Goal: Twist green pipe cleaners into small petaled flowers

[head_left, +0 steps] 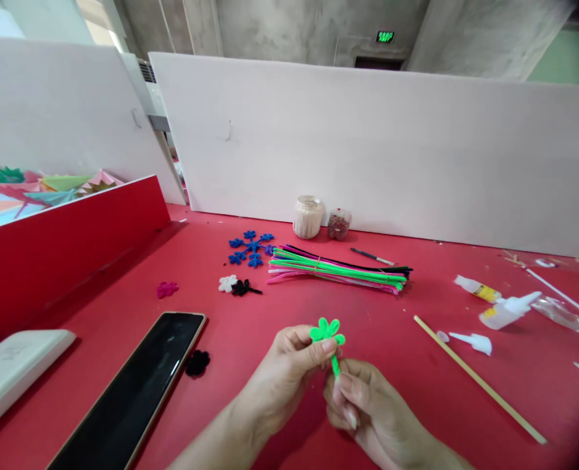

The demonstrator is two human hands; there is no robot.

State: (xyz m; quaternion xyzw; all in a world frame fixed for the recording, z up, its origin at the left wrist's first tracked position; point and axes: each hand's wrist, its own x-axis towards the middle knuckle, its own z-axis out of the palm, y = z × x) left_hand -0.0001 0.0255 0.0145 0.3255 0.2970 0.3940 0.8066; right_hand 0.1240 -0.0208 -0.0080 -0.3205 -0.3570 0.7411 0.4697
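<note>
Between thumb and fingers, my left hand [289,365] pinches a bright green pipe-cleaner flower [324,329] by its petals. Its short stem points down, and my right hand [362,398] is closed on the stem's lower end. Both hands are held close together above the red table [250,326]. Beyond them lies a bundle of pipe cleaners [338,269] in green, pink, black and white, tied round the middle. Finished shapes lie to the left: a blue snowflake-like piece [253,248], a white flower [228,283], a black flower with a stem [243,287] and a magenta flower [166,289].
A phone [132,391], a black flower [198,363] and a white box-like object [19,372] are at left. Glue bottles [507,311] and a wooden stick [480,378] lie right. Two jars [308,219] stand before the white partition [377,150]; a red divider [74,241] rises left.
</note>
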